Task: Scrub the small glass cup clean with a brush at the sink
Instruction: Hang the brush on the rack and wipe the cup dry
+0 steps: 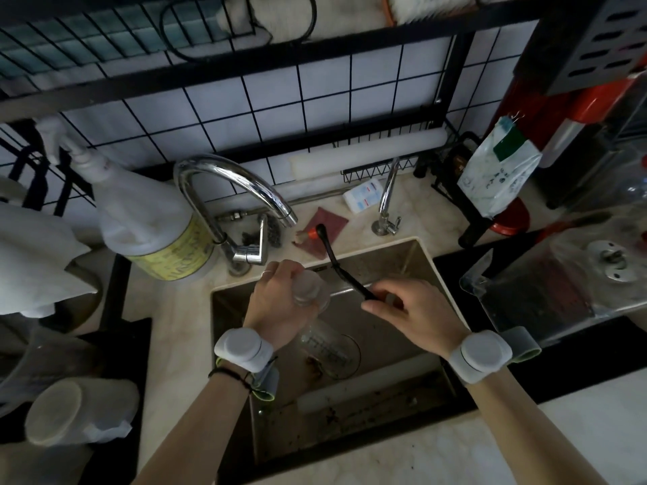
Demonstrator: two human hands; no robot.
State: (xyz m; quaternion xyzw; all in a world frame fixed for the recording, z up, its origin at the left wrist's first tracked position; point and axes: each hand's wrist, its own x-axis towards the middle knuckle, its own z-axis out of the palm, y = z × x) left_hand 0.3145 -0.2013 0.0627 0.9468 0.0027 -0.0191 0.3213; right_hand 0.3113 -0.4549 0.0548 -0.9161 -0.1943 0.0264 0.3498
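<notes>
Clear glass cup (310,292) gripped in left hand (280,302) – right hand (416,313) clamped on black brush (345,271).

You face a wall of white tiles (217,110) set in dark grout, dimly lit, with a black wire rack (105,47) spanning above it. A pale marbled counter (490,446) wraps around a steel sink basin (392,260). Behind the basin a curved chrome faucet (224,183) rises, and a slimmer tap (387,201) stands to its right. A white spray bottle with a yellow label (150,225) stands left of the faucet. At your right a white plastic bag (497,176) hangs beside a red appliance (574,110).
</notes>
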